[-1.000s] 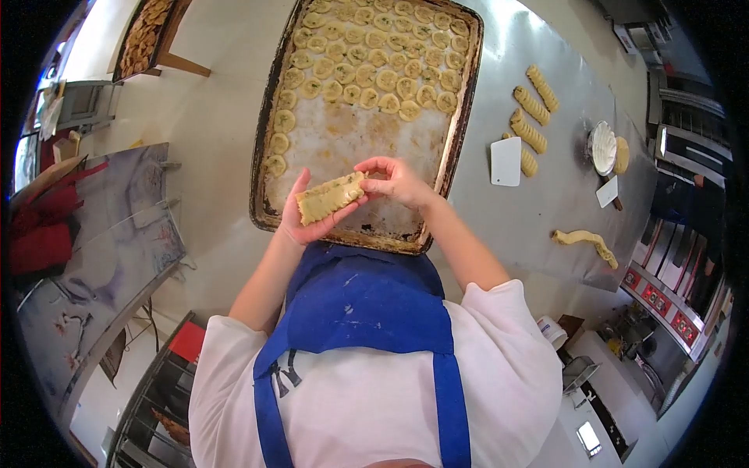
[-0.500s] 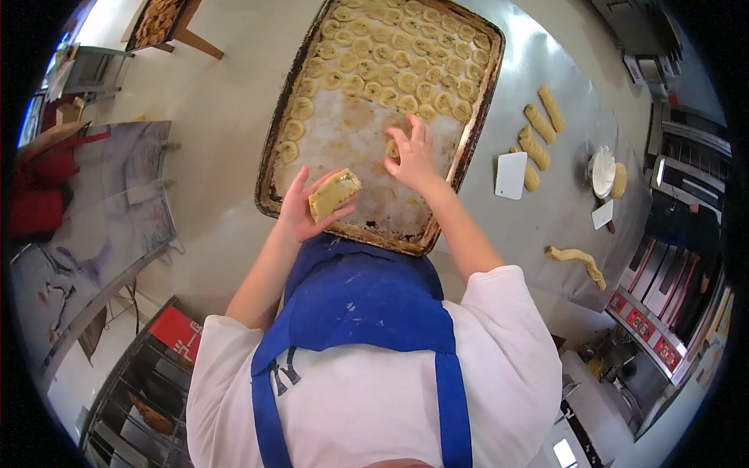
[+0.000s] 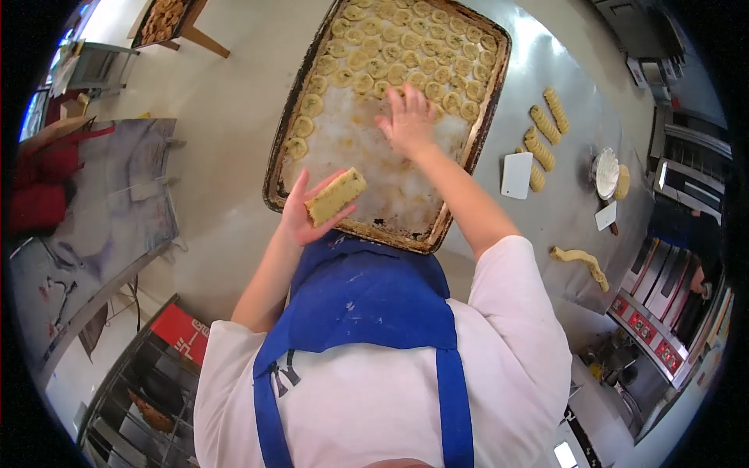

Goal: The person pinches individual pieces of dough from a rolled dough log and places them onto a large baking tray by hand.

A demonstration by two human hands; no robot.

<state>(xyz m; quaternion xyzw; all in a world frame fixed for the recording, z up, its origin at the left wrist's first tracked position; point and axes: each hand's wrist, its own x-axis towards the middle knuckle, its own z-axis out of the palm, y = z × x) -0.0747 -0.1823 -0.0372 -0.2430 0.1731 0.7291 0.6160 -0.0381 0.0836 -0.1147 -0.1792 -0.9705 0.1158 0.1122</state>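
In the palm of my left hand [image 3: 296, 218] rests a short block of pale, speckled cookie dough [image 3: 335, 197], with fingers beneath it and the thumb sticking up. My right hand [image 3: 411, 129] is over the baking tray [image 3: 351, 156], fingers stretched and spread by the lowest row of round dough slices [image 3: 406, 39]. No slice shows between its fingers, though its underside is hidden. Rows of slices cover the tray's far half, and a few more run down its left side. The near part is bare, stained lining.
Sliced dough logs [image 3: 546, 125] lie on the metal table to the right, beside a white scraper [image 3: 516, 175]. Farther right are a white bowl [image 3: 606, 173] and a dough rope [image 3: 581, 260]. A tray of brown pieces [image 3: 161, 19] stands at the upper left.
My right hand has moved away from me to the slice rows, and its fingers have spread. The slice it had at its fingertips no longer shows. The block in my left hand has tilted slightly.
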